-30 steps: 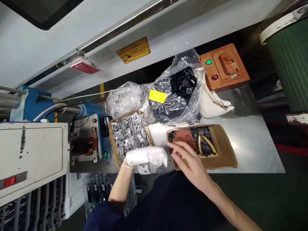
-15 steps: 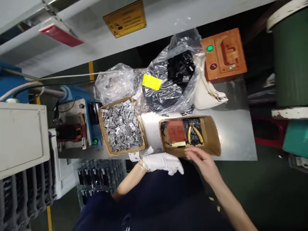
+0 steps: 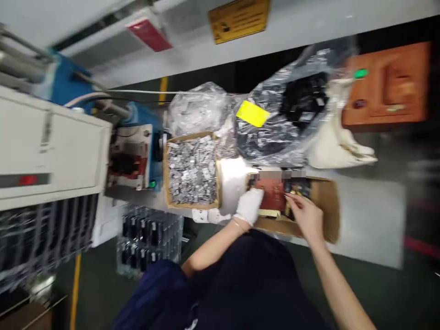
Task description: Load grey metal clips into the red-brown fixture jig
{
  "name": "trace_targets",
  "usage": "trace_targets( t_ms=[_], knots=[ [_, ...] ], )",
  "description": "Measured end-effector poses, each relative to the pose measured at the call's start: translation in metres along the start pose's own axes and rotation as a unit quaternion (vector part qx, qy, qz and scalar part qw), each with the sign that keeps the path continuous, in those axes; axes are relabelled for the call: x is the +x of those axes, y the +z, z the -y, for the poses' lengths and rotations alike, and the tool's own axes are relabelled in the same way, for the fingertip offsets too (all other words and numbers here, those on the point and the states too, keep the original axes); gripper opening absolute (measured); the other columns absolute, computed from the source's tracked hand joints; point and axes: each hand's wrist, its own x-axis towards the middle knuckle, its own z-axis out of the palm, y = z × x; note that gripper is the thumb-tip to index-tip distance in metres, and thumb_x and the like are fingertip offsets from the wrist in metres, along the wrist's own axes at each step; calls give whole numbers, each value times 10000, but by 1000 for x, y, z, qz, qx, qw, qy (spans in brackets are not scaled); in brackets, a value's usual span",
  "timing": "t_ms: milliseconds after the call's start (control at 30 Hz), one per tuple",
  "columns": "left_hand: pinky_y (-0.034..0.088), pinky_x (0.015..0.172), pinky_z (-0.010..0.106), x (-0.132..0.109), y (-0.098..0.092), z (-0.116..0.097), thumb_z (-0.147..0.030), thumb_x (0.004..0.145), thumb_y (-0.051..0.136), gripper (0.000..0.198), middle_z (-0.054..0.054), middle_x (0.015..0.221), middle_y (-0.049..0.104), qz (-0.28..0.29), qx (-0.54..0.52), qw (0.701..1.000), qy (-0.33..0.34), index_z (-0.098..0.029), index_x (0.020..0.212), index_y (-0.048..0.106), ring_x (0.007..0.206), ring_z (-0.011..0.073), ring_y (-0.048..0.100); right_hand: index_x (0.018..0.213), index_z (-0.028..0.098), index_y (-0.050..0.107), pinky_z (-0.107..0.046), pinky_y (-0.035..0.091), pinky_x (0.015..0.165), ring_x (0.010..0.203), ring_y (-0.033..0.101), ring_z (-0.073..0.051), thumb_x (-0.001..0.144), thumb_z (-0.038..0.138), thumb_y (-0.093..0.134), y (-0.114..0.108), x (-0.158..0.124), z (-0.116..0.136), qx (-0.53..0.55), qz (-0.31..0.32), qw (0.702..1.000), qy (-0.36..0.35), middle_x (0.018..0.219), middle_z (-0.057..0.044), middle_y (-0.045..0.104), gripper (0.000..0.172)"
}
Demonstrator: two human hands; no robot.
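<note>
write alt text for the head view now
A white-gloved left hand and bare right hand are at opposite sides of a reddish block in a cardboard box. To the left, another box holds grey parts; behind, a clear bag holds black parts.

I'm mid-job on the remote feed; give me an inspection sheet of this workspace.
Surface: metal table, glare between left cardboard box and right cardboard box.
Job's things: reddish-brown block in the right cardboard box; small grey parts filling the left.
Clutter: bag of black parts, clear plastic bag, white pouch.
Hands: gloved left hand at the block's left edge; bare right hand near its right edge, pinched; grip too blurred to confirm.
Cables: pale cable running from the left towards the clear plastic bag.
Surroundings: blue machine at left; orange case at right.
</note>
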Motion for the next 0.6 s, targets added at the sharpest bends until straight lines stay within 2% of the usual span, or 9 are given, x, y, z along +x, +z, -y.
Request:
trace_targets(
  t_ms=[133, 267, 433, 600],
  knots=[
    [535, 1032, 396, 16, 13, 7, -104, 1035, 357, 336, 188, 1208, 680, -18, 29, 999, 4, -77, 1261, 604, 1154, 270, 664, 994, 192, 763, -385, 596, 833, 818, 727, -250, 877, 583, 473, 1, 1, -8, -17, 5, 1000, -22, 1011, -104, 770, 501],
    [536, 990, 349, 29, 22, 3, -177, 1067, 329, 322, 139, 1151, 689, -36, 53, 998, -7, -131, 1193, 622, 1092, 241, 674, 1024, 198, 755, -362, 591, 837, 840, 730, -238, 919, 398, 523, 11, 11, -6, -45, 17, 998, -40, 995, -83, 773, 324],
    [557, 915, 355, 39, 16, -4, -128, 1049, 301, 356, 173, 1138, 683, -39, 90, 994, -49, -103, 1212, 617, 1059, 268, 690, 936, 176, 738, -371, 547, 847, 894, 712, -273, 922, 245, 535, 21, 28, 5, -103, 42, 992, -66, 1002, -120, 755, 215],
    [561, 864, 317, 48, 12, -10, -99, 1032, 324, 348, 168, 1124, 704, -28, 89, 994, -62, -103, 1204, 626, 1011, 249, 710, 878, 188, 710, -343, 484, 728, 811, 682, -259, 939, 189, 532, 22, 33, 8, -152, 60, 984, -76, 957, -120, 722, 188]
  ],
)
